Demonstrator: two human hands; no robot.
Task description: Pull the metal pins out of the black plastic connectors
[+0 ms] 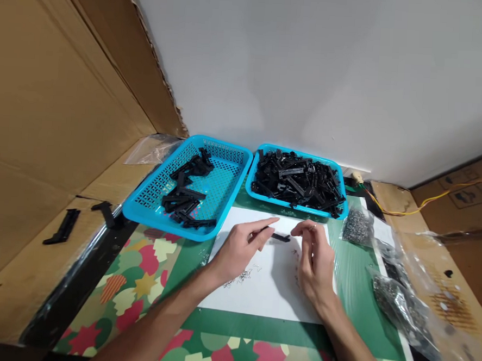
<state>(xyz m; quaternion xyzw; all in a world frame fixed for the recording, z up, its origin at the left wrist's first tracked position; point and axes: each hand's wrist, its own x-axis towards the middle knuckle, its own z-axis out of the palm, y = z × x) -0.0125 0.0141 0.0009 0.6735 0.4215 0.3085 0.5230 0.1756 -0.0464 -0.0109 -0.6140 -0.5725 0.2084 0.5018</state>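
Note:
My left hand (240,250) pinches a slim black plastic part (280,237) between thumb and fingers, its free end pointing right. Just past that end is my right hand (315,258), fingers curled together at the tips; whether something small sits in them I cannot make out. Both hands are over a white sheet of paper (266,299). Small thin metal pieces (241,276) lie scattered on the sheet by my left wrist. Tiny reddish pieces (296,254) lie near my right hand, partly hidden by it.
A blue basket (229,201) at back left holds some black parts; another blue basket (299,203) is heaped with them. Plastic bags of small metal pieces (358,227) lie at right. Two loose black parts, one a long piece (64,227), lie left. A yellow wire (410,211) runs along the right.

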